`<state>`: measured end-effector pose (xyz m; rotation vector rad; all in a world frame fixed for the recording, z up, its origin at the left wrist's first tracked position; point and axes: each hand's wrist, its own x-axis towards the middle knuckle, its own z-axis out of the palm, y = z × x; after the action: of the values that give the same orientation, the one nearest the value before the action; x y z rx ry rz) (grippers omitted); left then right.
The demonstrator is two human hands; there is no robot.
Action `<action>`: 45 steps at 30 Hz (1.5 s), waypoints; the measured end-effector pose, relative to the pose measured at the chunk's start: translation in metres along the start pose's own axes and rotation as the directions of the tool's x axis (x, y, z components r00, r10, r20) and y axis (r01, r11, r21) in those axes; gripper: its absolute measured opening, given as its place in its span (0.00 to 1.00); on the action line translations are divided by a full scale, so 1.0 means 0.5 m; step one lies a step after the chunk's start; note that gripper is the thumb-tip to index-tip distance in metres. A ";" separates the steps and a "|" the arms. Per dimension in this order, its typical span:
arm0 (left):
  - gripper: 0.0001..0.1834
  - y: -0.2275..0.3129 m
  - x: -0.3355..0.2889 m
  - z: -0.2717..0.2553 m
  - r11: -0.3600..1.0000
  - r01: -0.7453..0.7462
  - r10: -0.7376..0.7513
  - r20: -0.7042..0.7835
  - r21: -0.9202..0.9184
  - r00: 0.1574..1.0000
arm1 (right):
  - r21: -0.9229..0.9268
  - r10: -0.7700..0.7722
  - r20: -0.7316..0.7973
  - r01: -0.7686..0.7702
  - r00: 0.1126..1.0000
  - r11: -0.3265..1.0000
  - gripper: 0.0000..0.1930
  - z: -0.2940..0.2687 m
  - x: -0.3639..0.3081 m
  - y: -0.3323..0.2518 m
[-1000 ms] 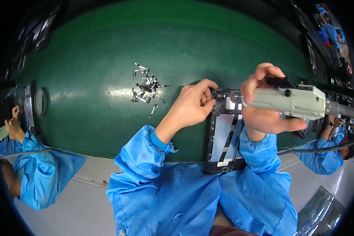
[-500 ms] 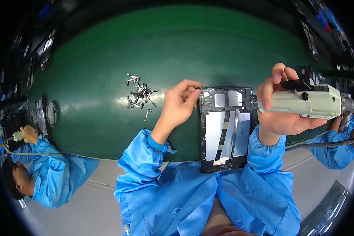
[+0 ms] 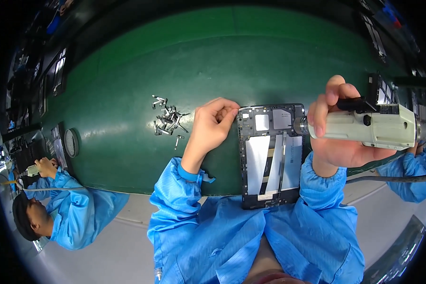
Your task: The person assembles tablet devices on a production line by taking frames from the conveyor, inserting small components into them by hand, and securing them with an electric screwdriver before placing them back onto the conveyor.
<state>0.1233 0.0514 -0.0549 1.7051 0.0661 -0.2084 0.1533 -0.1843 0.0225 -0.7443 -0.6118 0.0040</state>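
An opened tablet lies before me, its lower end close to my body. Inside it show silver battery plates, a black upper board and dark ribbon cables. My left hand has thumb and forefinger closed on its upper left corner. Held in my right hand is a pale power screwdriver with a black lever, lying nearly level. Its nose end points at the tablet's upper right corner; whether the tip touches cannot be made out. To the left lies a loose pile of small metal-and-black parts.
The green tabletop spreads around the tablet. A round mesh-like dish stands at the left. A co-worker in blue sits there with a similar tool. At the right are another blue sleeve and a grey cable.
The whole view has shifted slightly, so the things at the left appear further right. Both hands keep their holds on the tablet and the screwdriver, with little other movement.
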 end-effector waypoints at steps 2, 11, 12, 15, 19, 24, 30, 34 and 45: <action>0.03 0.013 0.004 -0.005 0.969 -0.165 0.165 0.014 0.181 0.986 | -0.019 0.016 0.009 -0.016 1.000 1.000 0.53 -0.002 0.000 -0.002; 0.03 0.039 0.004 0.005 0.852 -0.370 0.378 0.056 0.371 0.924 | -0.032 -0.001 -0.129 -0.004 0.992 0.999 0.57 0.042 0.002 0.006; 0.03 0.038 0.004 0.004 0.851 -0.373 0.380 0.059 0.369 0.923 | -0.068 0.006 -0.225 -0.021 0.974 0.997 0.55 0.051 0.003 0.004; 0.04 0.035 -0.001 0.006 0.832 -0.402 0.396 0.097 0.384 0.913 | -0.120 0.051 -0.074 -0.060 0.996 0.991 0.55 0.040 0.012 -0.004; 0.07 0.027 -0.016 0.022 0.859 -0.370 0.395 0.001 0.354 0.919 | -0.106 0.041 0.000 -0.040 0.999 0.994 0.55 0.031 0.007 -0.005; 0.12 0.026 -0.020 0.031 0.891 -0.304 0.342 -0.059 0.337 0.938 | 0.168 -0.154 -0.035 0.157 0.987 0.973 0.48 0.026 -0.006 0.001; 0.13 0.028 -0.033 0.037 0.843 -0.349 0.403 -0.051 0.409 0.914 | 0.079 -0.002 -0.181 0.016 0.983 0.997 0.54 0.036 -0.020 -0.049; 0.15 0.034 -0.042 0.037 0.817 -0.358 0.418 -0.035 0.452 0.908 | 0.072 -0.001 -0.267 0.021 0.964 0.997 0.58 0.043 -0.025 -0.068; 0.15 0.125 -0.081 0.046 0.679 -0.347 0.557 -0.145 0.647 0.818 | 0.020 -0.023 -0.317 0.031 0.948 0.999 0.52 0.053 -0.041 -0.100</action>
<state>0.0913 0.0226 0.0100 2.3171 -0.2092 0.5071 0.1120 -0.2093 0.0586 -0.6940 -0.3142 -0.1309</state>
